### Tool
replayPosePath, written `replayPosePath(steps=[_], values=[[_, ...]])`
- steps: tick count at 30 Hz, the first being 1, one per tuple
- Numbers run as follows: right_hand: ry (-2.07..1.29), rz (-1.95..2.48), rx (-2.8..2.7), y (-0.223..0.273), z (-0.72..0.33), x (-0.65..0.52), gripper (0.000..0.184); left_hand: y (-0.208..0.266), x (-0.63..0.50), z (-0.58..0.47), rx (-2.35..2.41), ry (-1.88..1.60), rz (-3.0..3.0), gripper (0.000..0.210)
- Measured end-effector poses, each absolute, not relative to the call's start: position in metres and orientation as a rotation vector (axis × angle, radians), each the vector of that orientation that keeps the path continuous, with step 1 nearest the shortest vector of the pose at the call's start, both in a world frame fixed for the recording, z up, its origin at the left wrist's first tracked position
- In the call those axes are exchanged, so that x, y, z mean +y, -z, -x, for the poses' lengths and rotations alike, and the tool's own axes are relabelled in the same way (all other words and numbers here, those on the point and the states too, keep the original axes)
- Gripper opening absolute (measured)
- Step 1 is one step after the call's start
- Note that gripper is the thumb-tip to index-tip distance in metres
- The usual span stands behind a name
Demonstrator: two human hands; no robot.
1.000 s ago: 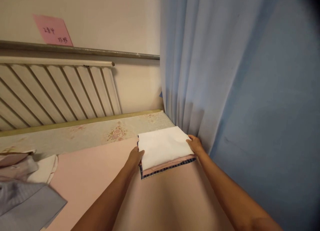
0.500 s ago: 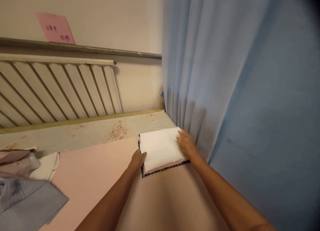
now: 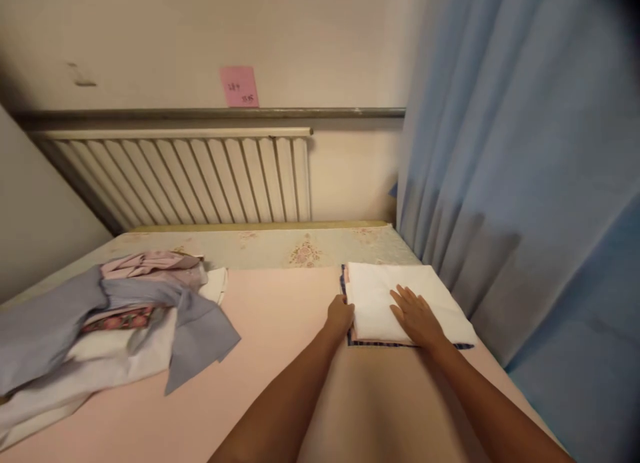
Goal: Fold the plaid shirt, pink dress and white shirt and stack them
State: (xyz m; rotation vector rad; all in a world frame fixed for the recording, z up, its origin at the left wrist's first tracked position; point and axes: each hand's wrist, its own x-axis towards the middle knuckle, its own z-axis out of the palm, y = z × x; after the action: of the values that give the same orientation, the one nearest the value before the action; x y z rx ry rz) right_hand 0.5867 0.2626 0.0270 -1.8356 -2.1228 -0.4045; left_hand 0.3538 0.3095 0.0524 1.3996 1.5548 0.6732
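Observation:
A neat stack of folded cloths lies on the pink sheet (image 3: pixel 280 316), its top one a white folded cloth (image 3: pixel 373 296). Pink and dark blue patterned edges of lower layers peek out at the left and front. With curled fingers, my left hand (image 3: pixel 341 314) grips the stack's left edge. My right hand (image 3: pixel 416 314) rests flat on the white top, fingers spread.
To the left is a loose heap of grey, white and pink cloths (image 3: pixel 150 309). Behind the bed are a radiator (image 3: pixel 215 179), a rail and a pink note (image 3: pixel 240 87). A blue curtain (image 3: pixel 480 149) hangs close on the right.
My view has swung left, bringing more of the cloth heap into sight. My right hand has moved from the stack's right edge onto the middle of its top; my left stays at the left edge.

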Motion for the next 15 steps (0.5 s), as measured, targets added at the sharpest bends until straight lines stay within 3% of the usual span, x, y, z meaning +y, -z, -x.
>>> replayPosePath(steps=[8, 15], values=[[0.4, 1.824, -1.918, -0.028, -0.573, 0.233, 0.043, -0.047, 0.247, -0.214, 1.765, -0.65, -1.536, 0.037], [0.283, 1.496, -1.827, -0.012, -0.47, 0.144, 0.044, -0.048, 0.167, -0.055, 2.069, -0.706, -1.544, 0.031]])
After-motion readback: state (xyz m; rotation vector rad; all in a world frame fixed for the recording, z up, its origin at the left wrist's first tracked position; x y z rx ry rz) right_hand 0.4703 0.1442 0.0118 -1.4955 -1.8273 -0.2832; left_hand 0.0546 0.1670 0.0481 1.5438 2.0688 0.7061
